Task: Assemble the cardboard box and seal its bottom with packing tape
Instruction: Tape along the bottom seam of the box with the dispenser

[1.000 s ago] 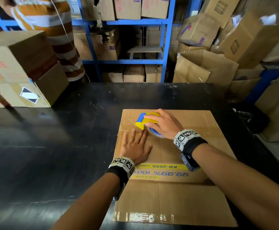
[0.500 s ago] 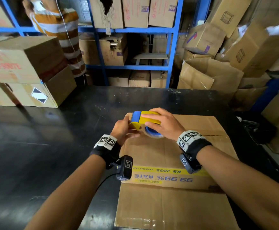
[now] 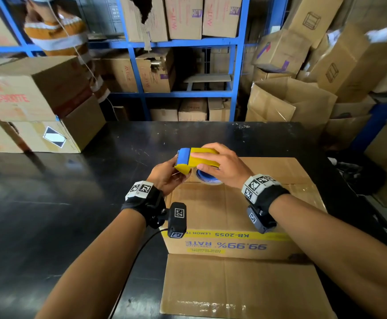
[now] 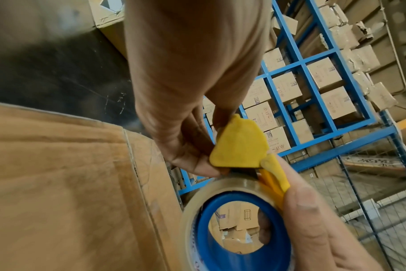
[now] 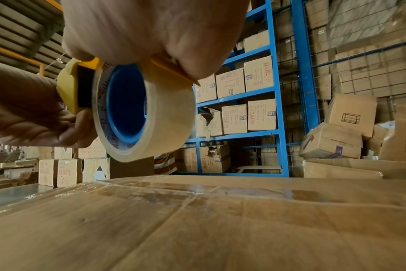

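- We see a black glossy worktop (image 3: 49, 215) in a warehouse; blue shelving (image 3: 237, 65) behind it is packed with cartons, and loose brown cartons (image 3: 326, 65) pile up to the right of it.
- The cardboard box (image 3: 234, 203) sits on the worktop, right of centre, its taped panel facing up and a loose flap (image 3: 238, 284) lying flat towards us.
- Print on the box side reads upside down: "KB-2055", "LEMON", "99.99% RATE" on a yellow band; smaller lines too blurred to read.
- Shelf cartons carry "ADH" labels; the stacked boxes (image 3: 26, 100) left of the cardboard box show red print starting "KB-", rest unclear, plus a black-and-white diamond sticker (image 3: 54, 137).
- Tape dispenser (image 3: 196, 160), yellow with a blue end, held just above the box's far edge; clear tape roll (image 5: 146, 111) on a blue core.
- Right hand (image 3: 222, 168) wraps over the dispenser top, fingers curled round it.
- Left hand (image 3: 167, 174) pinches at the dispenser's front end, thumb and fingers closed there.
- A person in a striped orange shirt (image 3: 56, 33) stands behind the stacked boxes.
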